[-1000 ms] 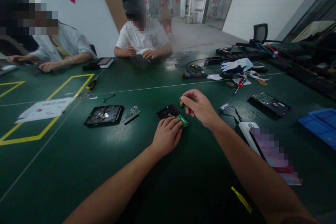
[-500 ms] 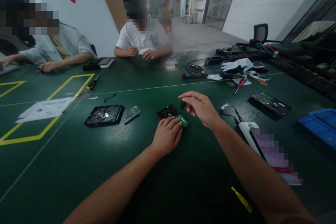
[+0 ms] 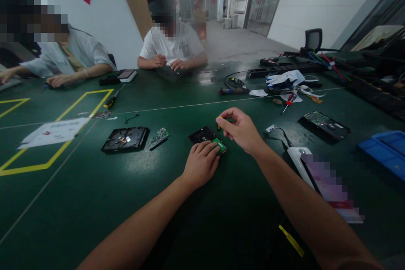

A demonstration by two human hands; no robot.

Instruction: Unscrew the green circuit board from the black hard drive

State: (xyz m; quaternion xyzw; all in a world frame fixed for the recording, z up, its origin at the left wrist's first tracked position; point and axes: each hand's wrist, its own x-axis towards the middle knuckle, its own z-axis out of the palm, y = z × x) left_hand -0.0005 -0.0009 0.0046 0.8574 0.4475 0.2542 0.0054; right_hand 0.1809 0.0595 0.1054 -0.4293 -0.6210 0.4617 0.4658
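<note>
A black hard drive (image 3: 201,134) with a green circuit board (image 3: 220,146) lies on the table in front of me. My left hand (image 3: 203,161) rests over its near side, fingers bent across it and partly hiding the board. Just above the drive's right end, my right hand (image 3: 238,128) pinches a small screwdriver (image 3: 219,123) with a yellow and dark handle, held roughly upright. Its tip is too dark to make out. To the left are a loose circuit board (image 3: 159,138) and another black hard drive (image 3: 125,139).
On the right lie another hard drive (image 3: 325,126), a white device (image 3: 300,156) with a cable, and a blue tray (image 3: 384,152). A red screwdriver (image 3: 289,102) and white gloves (image 3: 286,79) sit farther back. Two people sit across the green table (image 3: 126,211).
My right fingers have shifted on the screwdriver, the index finger curling in around its yellow top. My left hand and the hard drive stay in place.
</note>
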